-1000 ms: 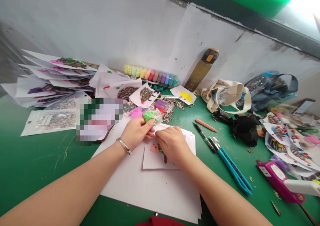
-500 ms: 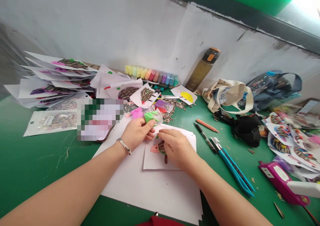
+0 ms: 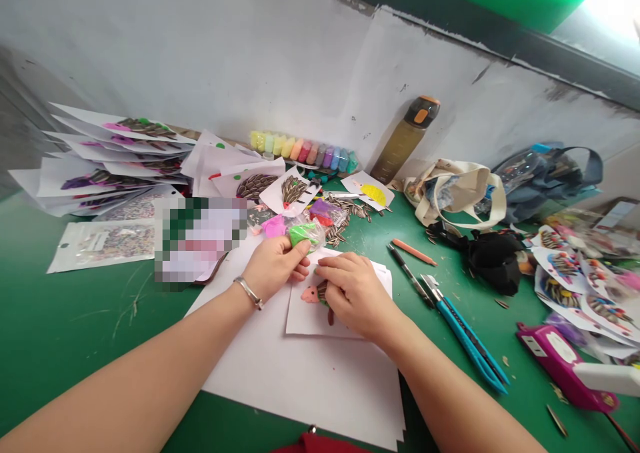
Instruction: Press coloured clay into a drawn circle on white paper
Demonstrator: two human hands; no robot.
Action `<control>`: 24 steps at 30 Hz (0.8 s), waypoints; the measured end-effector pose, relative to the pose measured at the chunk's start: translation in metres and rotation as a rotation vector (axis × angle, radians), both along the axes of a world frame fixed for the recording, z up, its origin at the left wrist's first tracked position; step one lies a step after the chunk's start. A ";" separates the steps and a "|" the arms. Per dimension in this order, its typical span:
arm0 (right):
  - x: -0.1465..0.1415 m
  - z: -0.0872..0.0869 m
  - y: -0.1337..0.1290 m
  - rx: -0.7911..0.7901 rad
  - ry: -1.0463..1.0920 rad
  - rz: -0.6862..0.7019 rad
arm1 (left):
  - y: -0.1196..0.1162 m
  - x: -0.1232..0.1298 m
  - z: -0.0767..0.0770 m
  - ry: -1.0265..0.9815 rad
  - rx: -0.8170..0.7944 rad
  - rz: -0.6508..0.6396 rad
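The left hand (image 3: pixel 275 269), a silver chain bracelet (image 3: pixel 249 292) on its wrist, has thumb and fingers closed together on a clear plastic bag (image 3: pixel 314 234) of bright green modelling clay; the right hand (image 3: pixel 356 293) curls over a white card (image 3: pixel 311 323), though whether its fingers pinch anything there I cannot tell; the card lies between the hands on loose white paper sheets (image 3: pixel 300 389), and on it sit a pink clay head (image 3: pixel 310 295) and striped sunflower seeds (image 3: pixel 323 291), partly under the right hand; a green work mat (image 3: pixel 75 333) spreads beneath everything; to the right lie a teal craft knife (image 3: pixel 467 343), a black pen (image 3: pixel 407 273), an orange pencil (image 3: pixel 414 252) and a magenta hot-glue gun (image 3: pixel 555 366); further on, a heap of loose sunflower seeds (image 3: pixel 345 213) lies by the bag; stacks of finished seed-and-clay cards (image 3: pixel 110 159) pile up at the left, and more (image 3: pixel 580 286) at the right; a row of pastel clay tubes (image 3: pixel 300 149), an olive water bottle (image 3: pixel 405 139), a canvas tote bag (image 3: pixel 450 193) and a blue bag (image 3: pixel 545 183) line the white wall (image 3: pixel 200 53).
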State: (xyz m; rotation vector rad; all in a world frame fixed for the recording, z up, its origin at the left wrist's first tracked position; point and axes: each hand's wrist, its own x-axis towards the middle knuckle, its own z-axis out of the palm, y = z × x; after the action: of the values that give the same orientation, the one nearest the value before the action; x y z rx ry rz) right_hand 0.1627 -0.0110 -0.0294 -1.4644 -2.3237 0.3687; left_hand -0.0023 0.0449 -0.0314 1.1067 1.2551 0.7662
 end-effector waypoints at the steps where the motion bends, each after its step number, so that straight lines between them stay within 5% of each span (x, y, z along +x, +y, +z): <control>1: -0.001 0.000 0.000 -0.006 -0.005 0.012 | 0.000 0.000 0.000 0.007 0.000 -0.004; 24: 0.006 0.001 -0.004 0.070 -0.027 0.032 | 0.001 -0.002 -0.006 0.030 0.023 -0.057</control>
State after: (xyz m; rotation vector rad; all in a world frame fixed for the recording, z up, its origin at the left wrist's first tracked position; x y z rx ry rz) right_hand 0.1687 -0.0146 -0.0280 -1.4095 -2.3584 0.2747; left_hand -0.0038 0.0460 -0.0370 1.1717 1.2377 0.7255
